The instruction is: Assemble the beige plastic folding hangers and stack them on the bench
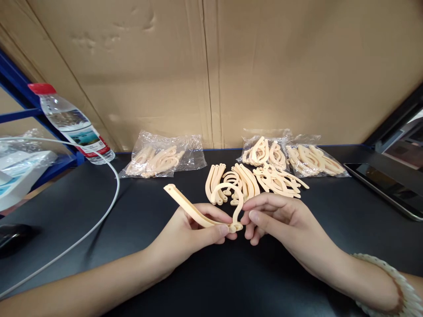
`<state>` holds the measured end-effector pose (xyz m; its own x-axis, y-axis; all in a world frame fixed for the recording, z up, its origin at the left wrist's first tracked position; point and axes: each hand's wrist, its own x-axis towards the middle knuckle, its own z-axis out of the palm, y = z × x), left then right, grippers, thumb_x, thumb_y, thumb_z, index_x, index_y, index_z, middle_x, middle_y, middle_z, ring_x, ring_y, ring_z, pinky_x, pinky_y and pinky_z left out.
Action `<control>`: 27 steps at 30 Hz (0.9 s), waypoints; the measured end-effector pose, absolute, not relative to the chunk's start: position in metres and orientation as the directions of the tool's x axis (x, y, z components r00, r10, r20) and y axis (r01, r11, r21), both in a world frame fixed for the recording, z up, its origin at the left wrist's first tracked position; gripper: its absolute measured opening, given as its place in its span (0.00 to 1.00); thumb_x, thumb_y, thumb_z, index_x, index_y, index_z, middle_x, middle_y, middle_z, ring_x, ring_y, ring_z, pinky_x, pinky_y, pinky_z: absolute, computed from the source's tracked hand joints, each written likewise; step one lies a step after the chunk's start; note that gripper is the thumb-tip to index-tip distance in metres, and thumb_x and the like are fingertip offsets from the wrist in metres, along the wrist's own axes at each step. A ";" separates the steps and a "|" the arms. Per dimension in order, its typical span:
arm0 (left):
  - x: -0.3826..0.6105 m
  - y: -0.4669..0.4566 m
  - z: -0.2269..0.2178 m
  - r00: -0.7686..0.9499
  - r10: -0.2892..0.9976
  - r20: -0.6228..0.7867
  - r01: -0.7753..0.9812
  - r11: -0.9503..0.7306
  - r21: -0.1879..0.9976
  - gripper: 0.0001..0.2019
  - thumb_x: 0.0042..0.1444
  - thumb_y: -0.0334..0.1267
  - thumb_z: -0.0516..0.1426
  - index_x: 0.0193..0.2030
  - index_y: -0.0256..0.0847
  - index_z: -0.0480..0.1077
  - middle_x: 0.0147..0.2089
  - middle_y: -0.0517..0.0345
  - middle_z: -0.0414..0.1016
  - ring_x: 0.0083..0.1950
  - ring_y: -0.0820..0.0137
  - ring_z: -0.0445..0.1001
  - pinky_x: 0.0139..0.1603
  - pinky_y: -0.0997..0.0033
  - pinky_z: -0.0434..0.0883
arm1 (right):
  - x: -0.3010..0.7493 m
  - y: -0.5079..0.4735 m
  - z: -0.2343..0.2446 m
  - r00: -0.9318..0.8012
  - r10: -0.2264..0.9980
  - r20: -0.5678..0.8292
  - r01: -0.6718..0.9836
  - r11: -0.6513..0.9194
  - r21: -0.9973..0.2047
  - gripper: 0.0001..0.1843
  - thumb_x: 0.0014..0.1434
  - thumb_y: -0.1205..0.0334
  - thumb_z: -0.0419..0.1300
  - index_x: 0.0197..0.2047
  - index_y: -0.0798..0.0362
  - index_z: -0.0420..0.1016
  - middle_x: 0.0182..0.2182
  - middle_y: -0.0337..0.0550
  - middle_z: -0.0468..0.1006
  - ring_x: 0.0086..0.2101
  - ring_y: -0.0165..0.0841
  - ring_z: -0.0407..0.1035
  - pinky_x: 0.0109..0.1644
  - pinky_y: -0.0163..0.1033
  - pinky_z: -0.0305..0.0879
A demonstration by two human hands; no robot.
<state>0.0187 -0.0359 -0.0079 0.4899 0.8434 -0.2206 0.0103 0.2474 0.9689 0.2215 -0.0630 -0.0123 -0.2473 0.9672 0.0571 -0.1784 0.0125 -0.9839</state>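
My left hand [194,229] is closed on a cream plastic hanger arm [185,204] that slants up to the left. A cream plastic hook [231,198] stands at the arm's right end, and my right hand [271,215] pinches its base, fingertips touching the left thumb. Both hands hover low over the black table [148,220]. Just behind them lies a loose pile of cream hanger parts [251,180].
Clear bags of the same parts lie at the back: one on the left [161,156], two on the right [264,149] [313,160]. A water bottle [74,125] leans far left, a white cable [109,198] crosses the table, and a tablet [386,185] sits right. Cardboard forms the back wall.
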 end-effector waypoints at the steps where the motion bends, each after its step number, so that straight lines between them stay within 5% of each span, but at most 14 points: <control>1: 0.018 -0.036 -0.007 0.482 0.846 -0.226 0.000 0.258 0.966 0.05 0.50 0.35 0.67 0.34 0.37 0.79 0.33 0.53 0.83 0.36 0.72 0.80 0.34 0.83 0.73 | 0.223 -0.062 -0.011 -0.245 0.965 0.088 -0.153 0.052 -0.987 0.06 0.60 0.62 0.62 0.40 0.53 0.77 0.30 0.41 0.79 0.28 0.27 0.75 0.32 0.31 0.75; 6: 0.017 -0.034 -0.006 0.428 0.864 -0.265 -0.043 0.312 0.949 0.06 0.49 0.35 0.68 0.34 0.37 0.79 0.32 0.54 0.83 0.37 0.73 0.80 0.34 0.86 0.73 | 0.240 -0.049 0.001 -0.106 0.928 0.356 0.147 0.369 -0.918 0.05 0.60 0.64 0.61 0.40 0.51 0.78 0.34 0.41 0.80 0.32 0.30 0.75 0.35 0.34 0.75; 9: 0.017 -0.034 -0.007 0.412 0.865 -0.287 -0.094 0.353 0.931 0.07 0.47 0.35 0.69 0.34 0.38 0.79 0.32 0.55 0.82 0.37 0.73 0.81 0.35 0.86 0.73 | 0.251 -0.035 0.002 -0.105 0.859 0.501 0.453 0.489 -0.745 0.06 0.59 0.67 0.60 0.39 0.51 0.78 0.36 0.41 0.80 0.36 0.33 0.75 0.40 0.38 0.73; 12: 0.016 -0.033 -0.008 0.403 0.863 -0.305 -0.139 0.387 0.912 0.07 0.46 0.35 0.69 0.34 0.38 0.79 0.33 0.56 0.82 0.38 0.72 0.81 0.37 0.86 0.74 | 0.259 -0.024 -0.002 -0.287 0.786 0.547 0.645 0.581 -0.497 0.08 0.59 0.70 0.58 0.40 0.52 0.77 0.36 0.43 0.79 0.40 0.36 0.72 0.46 0.44 0.69; 18: 0.015 -0.034 -0.009 0.392 0.866 -0.310 -0.172 0.399 0.901 0.08 0.45 0.36 0.70 0.33 0.38 0.80 0.32 0.56 0.82 0.37 0.71 0.81 0.37 0.86 0.75 | 0.261 -0.024 -0.011 -0.529 0.751 0.395 0.729 0.641 -0.241 0.11 0.57 0.68 0.59 0.45 0.54 0.75 0.43 0.49 0.73 0.45 0.42 0.66 0.49 0.49 0.66; 27: 0.015 -0.033 -0.009 0.383 0.873 -0.302 -0.182 0.392 0.902 0.08 0.47 0.36 0.69 0.34 0.38 0.79 0.33 0.57 0.82 0.38 0.70 0.82 0.37 0.86 0.75 | 0.261 -0.020 -0.016 -0.552 0.724 0.414 0.694 0.674 -0.254 0.10 0.63 0.71 0.54 0.41 0.53 0.76 0.41 0.49 0.71 0.43 0.39 0.66 0.47 0.47 0.66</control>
<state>0.0154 -0.0335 -0.0091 0.3832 0.8729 -0.3020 -0.1823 0.3920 0.9017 0.2607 -0.0197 -0.0164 -0.5519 0.7237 0.4142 0.6935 0.6742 -0.2539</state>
